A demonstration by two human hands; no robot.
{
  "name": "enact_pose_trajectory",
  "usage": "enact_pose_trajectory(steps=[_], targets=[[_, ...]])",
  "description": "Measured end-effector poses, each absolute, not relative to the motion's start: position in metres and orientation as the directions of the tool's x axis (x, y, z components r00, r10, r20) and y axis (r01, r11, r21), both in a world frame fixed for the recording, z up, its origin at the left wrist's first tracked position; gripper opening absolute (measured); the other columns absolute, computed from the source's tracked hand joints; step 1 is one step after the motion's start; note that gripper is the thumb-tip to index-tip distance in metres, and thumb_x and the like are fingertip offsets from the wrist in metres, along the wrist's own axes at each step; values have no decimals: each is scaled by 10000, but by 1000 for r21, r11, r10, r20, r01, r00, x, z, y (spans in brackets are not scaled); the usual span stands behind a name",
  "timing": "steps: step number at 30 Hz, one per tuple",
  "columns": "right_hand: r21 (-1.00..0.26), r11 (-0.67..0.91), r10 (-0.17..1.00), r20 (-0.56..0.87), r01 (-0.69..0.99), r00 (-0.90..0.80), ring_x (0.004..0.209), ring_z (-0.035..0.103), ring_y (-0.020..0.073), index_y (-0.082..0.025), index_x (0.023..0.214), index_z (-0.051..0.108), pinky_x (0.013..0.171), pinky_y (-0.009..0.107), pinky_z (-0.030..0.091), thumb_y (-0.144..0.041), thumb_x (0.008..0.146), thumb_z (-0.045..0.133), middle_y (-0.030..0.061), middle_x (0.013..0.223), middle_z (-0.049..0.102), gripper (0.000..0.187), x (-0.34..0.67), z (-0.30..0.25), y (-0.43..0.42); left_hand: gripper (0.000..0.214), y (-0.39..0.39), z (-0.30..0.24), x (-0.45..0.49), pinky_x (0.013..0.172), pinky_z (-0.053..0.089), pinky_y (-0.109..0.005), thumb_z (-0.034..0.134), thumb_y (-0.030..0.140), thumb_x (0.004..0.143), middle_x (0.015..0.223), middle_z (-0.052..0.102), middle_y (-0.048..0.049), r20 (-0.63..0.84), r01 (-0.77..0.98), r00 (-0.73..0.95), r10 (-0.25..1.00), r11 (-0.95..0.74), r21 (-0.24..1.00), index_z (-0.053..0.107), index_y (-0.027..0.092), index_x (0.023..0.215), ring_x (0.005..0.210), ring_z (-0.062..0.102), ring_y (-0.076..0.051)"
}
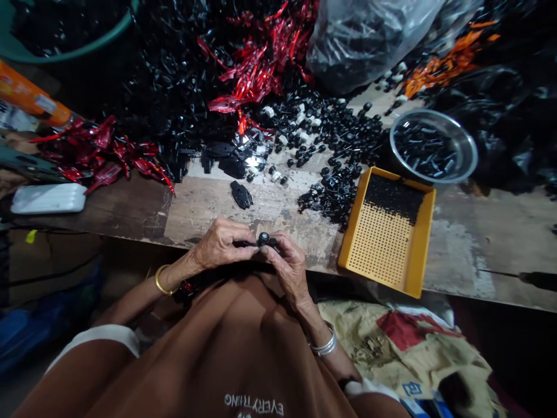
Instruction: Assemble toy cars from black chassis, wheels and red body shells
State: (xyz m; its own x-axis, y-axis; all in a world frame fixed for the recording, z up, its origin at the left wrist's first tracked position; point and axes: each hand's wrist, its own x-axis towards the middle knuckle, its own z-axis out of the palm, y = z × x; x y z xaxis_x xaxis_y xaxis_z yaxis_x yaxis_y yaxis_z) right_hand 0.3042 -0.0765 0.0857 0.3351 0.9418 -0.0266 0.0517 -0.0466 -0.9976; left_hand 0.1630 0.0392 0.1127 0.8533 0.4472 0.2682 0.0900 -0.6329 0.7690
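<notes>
A small black plastic part [263, 239] is being pinched between the fingertips of the left hand [220, 244] and the right hand [289, 270], and it is being held just at the front edge of a worn wooden bench [226, 212], above the person's lap. The fingers of both hands are being pressed together around it, with neither hand spread. Its round dark cap is being kept facing upward, while a thin black stem is being held running toward the left fingers, so its long axis appears to lie roughly level, across the view and along the bench edge; its far end is being hidden by the fingers, so its exact length cannot be told. A slip is the main risk: with so small and smooth a part, uneven fingertip pressure could send it into the folds of the brown garment [195, 348] or onto the woven sack [404, 342] below the bench. The thin stem could also be bent or snapped by twisting. Nearby, loose black plastic pieces [331, 194] are being left close to a yellow perforated tray [353, 217], where a careless elbow or wrist could scatter them.
</notes>
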Motion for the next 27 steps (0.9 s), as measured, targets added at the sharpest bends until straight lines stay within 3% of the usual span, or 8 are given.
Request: enact_pose_trajectory(steps=[4, 7, 9, 11, 14, 16, 22, 27], targets=[[-949, -109, 919, -210, -296, 335, 812, 599, 147, -239, 937, 655, 769, 286, 498, -337, 783, 675, 16, 942, 636, 183, 304, 80, -79, 273, 41, 116, 164, 479, 355, -227, 500, 247, 884, 514, 558, 4, 476, 38, 852, 221, -930, 365, 612, 163, 650, 471, 488, -92], [-793, -215, 901, -386, -569, 197, 652, 609, 127, -224, 960, 638, 645, 284, 543, -427, 757, 696, 7, 840, 656, 293, 307, 81, -79, 204, 46, 117, 163, 476, 345, -242, 524, 206, 856, 506, 539, 13, 517, 6, 852, 88, -987, 159, 619, 170, 679, 470, 473, -102], [-686, -290, 892, -446, -667, 71, 579, 606, 129, -186, 873, 639, 566, 282, 554, -522, 736, 687, 12, 748, 653, 367, 309, 84, -76, 198, 49, 118, 163, 472, 339, -253, 515, 197, 851, 520, 541, 4, 420, -19, 905, 71, -978, 205, 630, 183, 691, 476, 470, -113], [-609, -364, 878, -476, -705, -42, 538, 601, 122, -157, 781, 636, 515, 266, 554, -584, 716, 674, 24, 707, 656, 433, 311, 86, -71, 228, 52, 118, 163, 484, 352, -271, 485, 215, 857, 580, 581, -30, 218, 0, 972, 85, -931, 364, 642, 205, 692, 509, 494, -131], [-570, -459, 847, -513, -682, -142, 475, 586, 102, -138, 709, 634, 463, 233, 543, -540, 667, 735, 14, 643, 652, 416, 314, 86, -62, 240, 55, 119, 165, 517, 394, -315, 478, 273, 843, 682, 633, -87, -44, 99, 995, 91, -799, 593, 653, 227, 686, 570, 542, -172], [-573, -518, 819, -546, -635, -175, 431, 576, 96, -135, 667, 622, 433, 213, 527, -461, 606, 801, -4, 569, 637, 377, 317, 85, -57, 195, 57, 118, 166, 532, 420, -338, 513, 302, 805, 700, 642, -102, -106, 145, 989, 99, -691, 708, 652, 236, 686, 589, 561, -193], [-591, -601, 756, -638, -538, -144, 352, 542, 100, -140, 590, 583, 385, 194, 483, -377, 496, 864, -19, 423, 586, 380, 324, 85, -51, 69, 65, 119, 171, 565, 444, -327, 619, 301, 706, 717, 665, -84, -23, 123, 977, 210, -475, 871, 623, 256, 654, 618, 603, -189], [-674, -484, 760, -640, -558, 114, 389, 539, 89, -146, 638, 603, 392, 195, 455, -389, 438, 880, -27, 522, 608, 420, 333, 90, -49, 218, 65, 118, 165, 811, 478, -352, 525, 266, 848, 1040, 710, -97, 73, 114, 971, 228, -709, 696, 674, 266, 1007, 956, 655, -217]])
